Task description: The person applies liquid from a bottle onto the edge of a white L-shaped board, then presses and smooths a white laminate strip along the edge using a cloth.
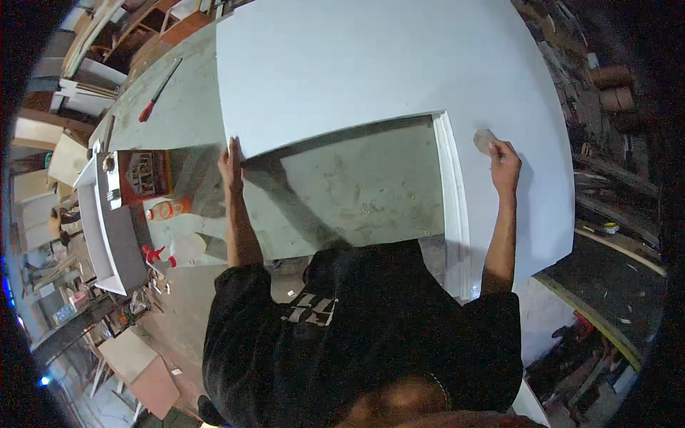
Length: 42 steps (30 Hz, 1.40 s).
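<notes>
A large white panel (385, 64) lies on the worktable, with a rectangular cut-out on its near side. My left hand (230, 168) is closed on the panel's corner left of the cut-out, its fingers pointing away from me along the edge. Over the panel's right part, my right hand (506, 167) pinches a small flat grey-brown piece (484, 140), perhaps sandpaper; its kind is not clear. The piece rests on or just above the white surface. A white ridged strip (451, 178) runs along the cut-out's right side.
On the greenish tabletop (357, 185) lies a red-handled tool (158, 93) at the far left. Nearer stand a red box (145, 177), an orange-banded jar (168, 208) and a red spray head (158, 255). A white tray-like box (101, 235) sits at the left edge. Wood scraps crowd both sides.
</notes>
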Each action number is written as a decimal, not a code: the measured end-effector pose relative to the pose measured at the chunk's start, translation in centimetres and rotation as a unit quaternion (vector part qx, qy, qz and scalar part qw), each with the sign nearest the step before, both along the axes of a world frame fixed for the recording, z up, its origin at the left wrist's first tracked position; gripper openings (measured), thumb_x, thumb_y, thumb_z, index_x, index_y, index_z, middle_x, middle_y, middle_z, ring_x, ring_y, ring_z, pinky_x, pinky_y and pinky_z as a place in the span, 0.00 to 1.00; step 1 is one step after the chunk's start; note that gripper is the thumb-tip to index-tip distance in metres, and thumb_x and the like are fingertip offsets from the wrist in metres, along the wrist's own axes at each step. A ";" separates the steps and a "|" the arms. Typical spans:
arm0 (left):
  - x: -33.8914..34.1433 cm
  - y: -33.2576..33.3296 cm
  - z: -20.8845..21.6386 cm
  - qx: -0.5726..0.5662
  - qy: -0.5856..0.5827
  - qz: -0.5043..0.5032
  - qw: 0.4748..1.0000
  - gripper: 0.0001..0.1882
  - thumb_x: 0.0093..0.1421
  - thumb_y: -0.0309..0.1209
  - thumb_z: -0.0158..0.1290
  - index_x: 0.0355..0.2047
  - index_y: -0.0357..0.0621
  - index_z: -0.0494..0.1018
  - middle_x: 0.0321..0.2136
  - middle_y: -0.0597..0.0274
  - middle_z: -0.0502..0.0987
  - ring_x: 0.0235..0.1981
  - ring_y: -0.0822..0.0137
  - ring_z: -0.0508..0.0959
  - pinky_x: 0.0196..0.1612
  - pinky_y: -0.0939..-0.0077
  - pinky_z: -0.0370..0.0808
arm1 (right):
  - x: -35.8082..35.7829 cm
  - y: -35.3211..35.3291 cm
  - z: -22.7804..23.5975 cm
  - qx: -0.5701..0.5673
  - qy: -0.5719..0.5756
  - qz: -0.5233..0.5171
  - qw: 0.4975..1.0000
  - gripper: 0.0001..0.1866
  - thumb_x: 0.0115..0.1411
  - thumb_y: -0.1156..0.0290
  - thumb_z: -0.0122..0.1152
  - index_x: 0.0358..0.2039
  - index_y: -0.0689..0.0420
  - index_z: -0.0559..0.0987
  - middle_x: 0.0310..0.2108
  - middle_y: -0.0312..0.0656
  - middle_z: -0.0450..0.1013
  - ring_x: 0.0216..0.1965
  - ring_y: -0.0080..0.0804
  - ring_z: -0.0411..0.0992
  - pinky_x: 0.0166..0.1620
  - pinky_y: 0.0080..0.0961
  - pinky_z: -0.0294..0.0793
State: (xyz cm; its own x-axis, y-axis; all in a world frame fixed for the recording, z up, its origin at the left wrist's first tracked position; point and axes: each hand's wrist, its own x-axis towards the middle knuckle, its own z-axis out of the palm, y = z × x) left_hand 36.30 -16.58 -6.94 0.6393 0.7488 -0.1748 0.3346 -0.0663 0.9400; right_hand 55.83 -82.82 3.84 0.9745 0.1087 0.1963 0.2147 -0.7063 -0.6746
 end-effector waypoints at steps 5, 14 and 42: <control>-4.7 -4.1 1.1 -0.008 0.019 0.048 0.999 0.27 0.68 0.54 0.51 0.29 0.39 0.75 0.20 0.73 0.65 0.22 0.78 0.60 0.26 0.77 0.56 | 4.1 3.5 -0.6 -0.023 0.000 0.061 0.998 0.11 0.66 0.71 0.60 0.45 0.62 0.82 0.35 0.43 0.78 0.33 0.33 0.76 0.39 0.29 0.75; -10.3 -1.7 -0.8 -0.038 0.025 0.071 0.996 0.30 0.72 0.53 0.42 0.48 0.37 0.80 0.24 0.70 0.73 0.22 0.79 0.70 0.27 0.80 0.67 | -2.2 21.0 -5.9 -0.053 -0.119 0.266 0.955 0.14 0.51 0.83 0.60 0.38 0.57 0.84 0.35 0.44 0.78 0.39 0.41 0.76 0.43 0.42 0.74; -9.7 -4.8 0.3 0.289 0.058 0.222 0.930 0.26 0.69 0.49 0.48 0.28 0.36 0.75 0.21 0.58 0.76 0.24 0.67 0.71 0.29 0.70 0.69 | 4.4 10.2 -4.4 -0.066 -0.069 0.026 0.995 0.10 0.61 0.67 0.66 0.38 0.59 0.83 0.33 0.42 0.79 0.34 0.36 0.77 0.41 0.32 0.75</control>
